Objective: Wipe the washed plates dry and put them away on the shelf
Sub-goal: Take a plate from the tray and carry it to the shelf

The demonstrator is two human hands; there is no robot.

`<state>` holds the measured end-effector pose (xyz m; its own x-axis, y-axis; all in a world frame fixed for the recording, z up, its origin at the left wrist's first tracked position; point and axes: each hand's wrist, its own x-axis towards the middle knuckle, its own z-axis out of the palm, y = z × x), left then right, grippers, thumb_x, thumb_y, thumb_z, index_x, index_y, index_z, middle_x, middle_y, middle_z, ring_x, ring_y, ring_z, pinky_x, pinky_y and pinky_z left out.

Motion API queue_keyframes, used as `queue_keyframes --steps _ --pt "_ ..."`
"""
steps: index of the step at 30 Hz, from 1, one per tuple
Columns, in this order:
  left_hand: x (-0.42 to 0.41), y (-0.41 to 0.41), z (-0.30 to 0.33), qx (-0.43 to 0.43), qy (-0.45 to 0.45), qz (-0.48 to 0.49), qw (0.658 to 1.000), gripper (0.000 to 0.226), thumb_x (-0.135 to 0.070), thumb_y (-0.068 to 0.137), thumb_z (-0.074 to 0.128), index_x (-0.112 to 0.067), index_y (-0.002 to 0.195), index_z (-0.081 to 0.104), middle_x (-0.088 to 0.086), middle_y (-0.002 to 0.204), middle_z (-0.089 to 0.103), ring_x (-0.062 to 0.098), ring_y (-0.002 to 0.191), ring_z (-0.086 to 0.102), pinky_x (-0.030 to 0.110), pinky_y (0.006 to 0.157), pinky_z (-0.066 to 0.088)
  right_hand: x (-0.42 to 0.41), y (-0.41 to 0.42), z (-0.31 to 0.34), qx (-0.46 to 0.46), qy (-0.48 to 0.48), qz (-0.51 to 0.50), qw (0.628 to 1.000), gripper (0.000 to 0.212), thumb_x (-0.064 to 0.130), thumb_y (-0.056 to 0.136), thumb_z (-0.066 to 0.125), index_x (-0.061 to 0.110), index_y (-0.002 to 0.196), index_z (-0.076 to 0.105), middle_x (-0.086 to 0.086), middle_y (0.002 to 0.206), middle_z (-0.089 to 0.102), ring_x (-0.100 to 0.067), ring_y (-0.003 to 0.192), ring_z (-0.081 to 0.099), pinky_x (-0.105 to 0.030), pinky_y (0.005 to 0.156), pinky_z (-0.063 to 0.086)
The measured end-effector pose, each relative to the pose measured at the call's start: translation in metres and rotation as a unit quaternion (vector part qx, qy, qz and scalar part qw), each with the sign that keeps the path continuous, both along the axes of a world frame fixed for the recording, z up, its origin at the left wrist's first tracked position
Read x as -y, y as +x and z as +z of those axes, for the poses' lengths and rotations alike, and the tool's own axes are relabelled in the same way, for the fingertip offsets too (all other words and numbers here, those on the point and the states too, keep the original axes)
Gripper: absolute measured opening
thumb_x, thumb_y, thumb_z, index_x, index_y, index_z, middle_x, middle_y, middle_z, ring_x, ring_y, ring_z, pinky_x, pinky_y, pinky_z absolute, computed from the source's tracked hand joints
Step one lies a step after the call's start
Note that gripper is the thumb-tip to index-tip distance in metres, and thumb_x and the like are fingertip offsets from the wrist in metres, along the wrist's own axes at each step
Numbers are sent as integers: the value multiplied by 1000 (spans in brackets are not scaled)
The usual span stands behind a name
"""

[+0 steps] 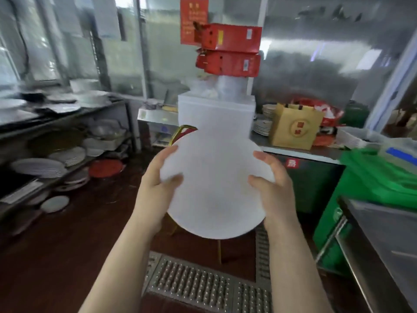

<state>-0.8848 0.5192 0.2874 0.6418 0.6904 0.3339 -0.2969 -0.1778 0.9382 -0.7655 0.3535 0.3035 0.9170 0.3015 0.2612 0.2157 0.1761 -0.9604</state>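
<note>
A large round white plate (pixel 214 188) is held up in front of me at chest height, its face toward the camera. My left hand (pixel 158 188) grips its left rim, thumb on the front and fingers curled behind. My right hand (pixel 274 190) grips the right rim the same way. A metal shelf (pixel 67 123) on the left carries several stacked plates and dishes on its lower levels. No cloth is visible in either hand.
A white foam box (pixel 216 111) with red cartons (pixel 230 50) on top stands straight ahead. A counter (pixel 300 150) holds a tan paper bag (pixel 295 127) and plate stacks. Green crate (pixel 372 184) and steel table (pixel 383 245) at right. Floor drain grate (pixel 203 285) below.
</note>
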Motion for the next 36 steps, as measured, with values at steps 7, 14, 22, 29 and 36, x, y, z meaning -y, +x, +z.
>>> queue_keyframes --steps 7,14,22,29,36 --pt "-137 -9 2 52 -13 154 987 51 -13 76 56 -39 119 60 -13 127 58 24 121 54 49 97 47 -194 42 19 40 3 191 981 54 -8 77 55 40 97 67 13 100 64 -9 84 65 -27 66 53" --pt "-260 -48 7 62 0 303 951 53 -12 74 59 -38 120 61 -5 131 59 21 120 56 45 98 48 -381 33 28 47 1 369 928 55 -2 77 57 50 94 66 22 114 55 -19 104 60 -40 84 54" --pt "-383 -154 -7 69 -35 420 904 55 -13 71 60 -35 122 61 -1 127 63 30 118 58 43 92 50 -556 -67 12 22 -9 522 853 45 8 84 56 51 98 64 14 111 58 -7 96 61 -30 70 53" --pt "-515 -252 -6 70 -47 454 887 51 -10 70 59 -36 114 64 6 120 65 33 102 62 62 95 44 -707 -168 6 20 -35 536 843 50 3 81 52 47 100 65 -1 102 65 -22 84 64 -30 64 50" --pt "-636 -338 -15 70 -66 484 870 53 -11 72 59 -37 119 62 10 127 61 38 116 57 59 99 45 -842 -250 3 15 -52 571 819 45 2 85 53 41 103 66 5 90 68 -12 75 66 -23 52 50"
